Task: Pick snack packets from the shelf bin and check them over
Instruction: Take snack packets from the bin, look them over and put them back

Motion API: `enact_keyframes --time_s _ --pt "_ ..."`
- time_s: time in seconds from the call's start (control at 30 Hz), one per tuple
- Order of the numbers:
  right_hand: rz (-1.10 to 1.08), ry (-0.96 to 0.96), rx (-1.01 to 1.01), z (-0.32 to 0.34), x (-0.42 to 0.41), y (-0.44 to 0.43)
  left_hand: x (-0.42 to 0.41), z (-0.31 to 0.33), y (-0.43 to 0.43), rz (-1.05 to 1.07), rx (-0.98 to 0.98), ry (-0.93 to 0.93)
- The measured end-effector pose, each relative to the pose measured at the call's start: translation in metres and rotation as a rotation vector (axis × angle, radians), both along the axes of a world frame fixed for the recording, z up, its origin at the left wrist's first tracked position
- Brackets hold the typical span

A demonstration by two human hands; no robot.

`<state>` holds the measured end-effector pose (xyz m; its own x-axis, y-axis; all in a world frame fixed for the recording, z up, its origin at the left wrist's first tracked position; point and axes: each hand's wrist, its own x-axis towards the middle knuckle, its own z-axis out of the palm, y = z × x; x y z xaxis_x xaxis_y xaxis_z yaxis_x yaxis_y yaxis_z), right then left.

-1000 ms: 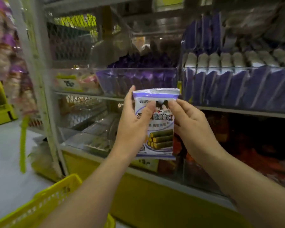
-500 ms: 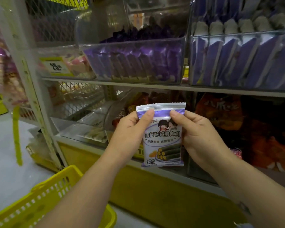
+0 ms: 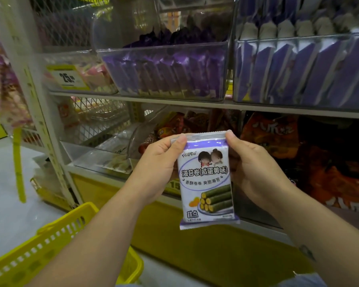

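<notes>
A white-and-purple plastic snack packet (image 3: 207,181) hangs upright before the lower shelf (image 3: 259,223), printed face toward the person, likely so the front can be read. The left hand (image 3: 155,168) and right hand (image 3: 255,170) each pinch a top corner, thumb in front, fingers curled behind: both grips closed on it. The clear plastic shelf bin of purple packets (image 3: 164,69) stands farther, above; a yellow plastic basket (image 3: 50,245) waits near left.
</notes>
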<state>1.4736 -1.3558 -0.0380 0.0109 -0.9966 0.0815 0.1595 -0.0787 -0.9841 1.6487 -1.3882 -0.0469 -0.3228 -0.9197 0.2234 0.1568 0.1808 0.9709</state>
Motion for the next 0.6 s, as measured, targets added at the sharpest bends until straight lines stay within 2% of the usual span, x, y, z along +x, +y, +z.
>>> enact_keyframes --time_s 0.07,0.13,0.23,0.33,0.5,0.6 --pt "0.125 0.101 0.064 0.001 -0.005 0.000 0.003 0.001 -0.001 0.040 0.037 0.025" --pt "0.338 0.175 0.152 0.001 -0.008 0.004 0.006 0.004 -0.002 0.096 0.111 0.077" --pt "0.507 0.163 0.235 0.000 -0.009 0.009 0.011 0.006 -0.004 0.144 0.214 0.104" --pt "0.484 0.076 0.288 0.001 -0.006 0.009 0.016 0.006 -0.004 0.078 0.297 0.064" --pt "0.395 0.004 0.286 0.001 -0.005 0.008 0.025 0.001 0.001 -0.179 0.387 -0.040" --pt "0.376 -0.008 0.259 0.002 -0.003 0.008 0.023 0.000 0.003 -0.162 0.338 -0.029"
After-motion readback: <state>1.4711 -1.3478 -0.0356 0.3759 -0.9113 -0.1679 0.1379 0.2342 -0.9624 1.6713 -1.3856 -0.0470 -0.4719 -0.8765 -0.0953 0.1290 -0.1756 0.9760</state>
